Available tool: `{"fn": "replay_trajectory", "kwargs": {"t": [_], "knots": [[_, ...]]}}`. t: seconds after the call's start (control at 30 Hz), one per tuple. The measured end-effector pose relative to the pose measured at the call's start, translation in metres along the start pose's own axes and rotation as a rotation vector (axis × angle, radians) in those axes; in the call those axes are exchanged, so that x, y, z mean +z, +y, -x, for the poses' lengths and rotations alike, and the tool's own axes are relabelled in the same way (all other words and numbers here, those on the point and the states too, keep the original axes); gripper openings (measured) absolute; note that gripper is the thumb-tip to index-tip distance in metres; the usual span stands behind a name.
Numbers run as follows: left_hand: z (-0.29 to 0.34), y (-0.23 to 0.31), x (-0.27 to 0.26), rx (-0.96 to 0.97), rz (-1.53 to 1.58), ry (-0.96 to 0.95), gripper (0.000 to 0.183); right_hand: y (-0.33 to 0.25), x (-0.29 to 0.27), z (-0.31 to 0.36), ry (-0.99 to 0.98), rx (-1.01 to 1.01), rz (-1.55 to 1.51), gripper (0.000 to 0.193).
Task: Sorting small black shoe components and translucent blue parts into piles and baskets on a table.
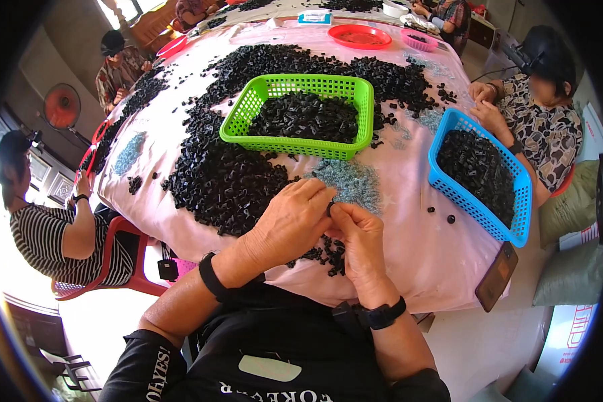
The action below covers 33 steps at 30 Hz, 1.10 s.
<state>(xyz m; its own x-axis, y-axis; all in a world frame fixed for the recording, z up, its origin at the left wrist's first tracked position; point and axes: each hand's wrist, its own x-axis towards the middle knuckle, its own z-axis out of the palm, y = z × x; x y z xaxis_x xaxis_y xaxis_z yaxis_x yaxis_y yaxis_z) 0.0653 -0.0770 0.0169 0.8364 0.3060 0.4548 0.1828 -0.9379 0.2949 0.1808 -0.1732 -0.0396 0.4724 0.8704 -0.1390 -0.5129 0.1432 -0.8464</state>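
My left hand and my right hand meet over the near part of the table, fingertips pinched together. Between them shows a bit of a small black plastic piece, mostly hidden by the fingers. Just beyond my fingers lies a patch of tiny blue-grey pieces, too fine to make out singly. A large heap of small black plastic pieces spreads to the left and far side, and a smaller group of black pieces lies beneath my hands.
A green basket with black pieces stands ahead; a blue basket of black pieces stands to the right. A phone lies at the table's right edge. A red tray is farther back. People sit along both sides of the pink-covered table.
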Motion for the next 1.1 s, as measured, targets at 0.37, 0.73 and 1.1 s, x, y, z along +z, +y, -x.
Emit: {"fn": "replay_trajectory", "kwargs": {"t": [0.37,0.73,1.1], "knots": [[0.003,0.005,0.009,-0.036,-0.044,-0.125,0.034,-0.001,0.002,0.003,0.085,-0.079,0.125,0.015],[-0.001,0.001,0.001,-0.029,0.010,-0.085,0.031,0.000,0.001,0.002,0.070,-0.011,0.100,0.018],[-0.039,-0.040,-0.023,-0.315,0.348,0.489,0.012,0.002,-0.003,-0.002,0.126,-0.094,0.018,0.017]]}}
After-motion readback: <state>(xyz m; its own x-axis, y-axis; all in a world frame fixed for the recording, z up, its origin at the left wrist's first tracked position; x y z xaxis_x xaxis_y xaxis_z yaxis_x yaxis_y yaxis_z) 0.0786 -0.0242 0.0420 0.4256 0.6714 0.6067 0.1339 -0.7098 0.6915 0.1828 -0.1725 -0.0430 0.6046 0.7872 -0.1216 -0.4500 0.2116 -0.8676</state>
